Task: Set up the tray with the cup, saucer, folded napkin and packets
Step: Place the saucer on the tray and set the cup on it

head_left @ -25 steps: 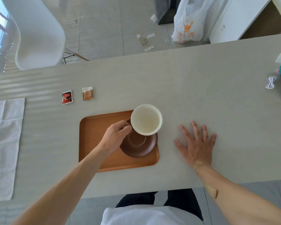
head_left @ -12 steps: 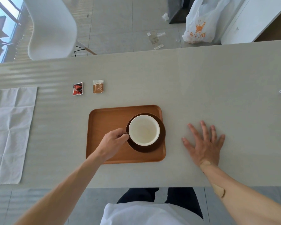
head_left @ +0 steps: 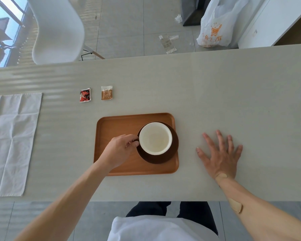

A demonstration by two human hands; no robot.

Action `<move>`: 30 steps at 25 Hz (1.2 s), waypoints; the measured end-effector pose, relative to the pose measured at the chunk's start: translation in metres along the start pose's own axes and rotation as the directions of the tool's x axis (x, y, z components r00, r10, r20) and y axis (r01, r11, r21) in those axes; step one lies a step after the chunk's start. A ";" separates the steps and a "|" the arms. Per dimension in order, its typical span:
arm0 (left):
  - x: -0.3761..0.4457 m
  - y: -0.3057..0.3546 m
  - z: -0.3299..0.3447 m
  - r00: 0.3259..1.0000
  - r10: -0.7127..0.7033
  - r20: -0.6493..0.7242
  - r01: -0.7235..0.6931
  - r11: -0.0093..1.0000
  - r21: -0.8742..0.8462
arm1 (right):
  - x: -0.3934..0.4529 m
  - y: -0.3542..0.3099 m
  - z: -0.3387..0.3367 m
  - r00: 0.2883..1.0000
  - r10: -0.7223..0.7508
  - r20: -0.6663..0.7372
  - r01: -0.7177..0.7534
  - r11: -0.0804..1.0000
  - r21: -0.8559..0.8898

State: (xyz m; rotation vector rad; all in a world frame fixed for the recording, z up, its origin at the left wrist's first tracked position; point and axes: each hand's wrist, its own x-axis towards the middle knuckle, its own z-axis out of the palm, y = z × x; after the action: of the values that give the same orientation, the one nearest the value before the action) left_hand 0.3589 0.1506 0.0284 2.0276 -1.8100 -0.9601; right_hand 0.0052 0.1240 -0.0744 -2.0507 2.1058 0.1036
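Fingers of the left hand [head_left: 119, 150] pinch the handle of a round white ceramic cup [head_left: 155, 138], which sits on a dark brown round saucer [head_left: 161, 158] at the right side of a rectangular wooden tray [head_left: 111, 126]. The right hand [head_left: 220, 154] lies flat and spread, holding nothing, on the pale grey table [head_left: 233, 87] beside the tray. A red-and-black packet [head_left: 85, 95] and a brown packet [head_left: 106, 92] lie beyond the tray; an unfolded white cloth napkin [head_left: 12, 141] lies far left.

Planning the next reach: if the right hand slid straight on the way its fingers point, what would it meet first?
Nothing, it seems: the right hand lies flat on the table, fingers pointing at its far edge, with bare surface ahead.
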 end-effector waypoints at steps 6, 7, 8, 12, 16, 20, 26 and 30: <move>0.003 -0.009 0.003 0.994 0.111 0.017 -0.111 0.994 0.012 | 0.000 0.001 0.002 1.000 -0.004 0.003 0.004 1.000 0.011; 0.004 -0.009 0.003 0.992 0.125 0.024 -0.126 0.992 0.031 | 0.001 0.001 0.002 1.000 -0.005 0.001 0.005 1.000 0.009; 0.005 -0.010 0.004 0.990 0.135 0.026 -0.136 0.989 0.053 | 0.001 0.001 0.002 1.000 -0.005 -0.002 0.005 1.000 0.005; 0.001 -0.014 0.006 0.992 0.128 0.014 -0.129 0.990 0.058 | 0.000 0.001 0.002 1.000 -0.007 -0.003 0.007 1.000 -0.002; 0.000 -0.014 0.009 0.994 0.112 -0.014 -0.111 0.993 0.043 | 0.000 0.000 0.001 1.000 -0.007 0.006 0.007 1.000 -0.004; -0.002 -0.013 0.011 0.996 0.087 -0.018 -0.086 0.996 0.008 | -0.001 -0.001 -0.001 1.000 0.002 0.013 -0.002 1.000 -0.002; -0.006 -0.020 0.023 0.999 -0.001 -0.051 -0.003 0.997 -0.076 | 0.000 -0.003 -0.003 0.999 0.010 0.043 -0.009 1.000 -0.021; -0.013 -0.019 0.029 0.989 -0.112 -0.095 0.097 0.984 -0.148 | 0.004 -0.002 -0.009 0.991 -0.018 0.135 0.021 1.000 -0.018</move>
State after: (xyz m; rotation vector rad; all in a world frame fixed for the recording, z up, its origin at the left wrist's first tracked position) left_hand 0.3560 0.1732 -0.0011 2.0601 -1.5500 -0.9648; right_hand 0.0060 0.1187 -0.0659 -2.0134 2.0114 0.2538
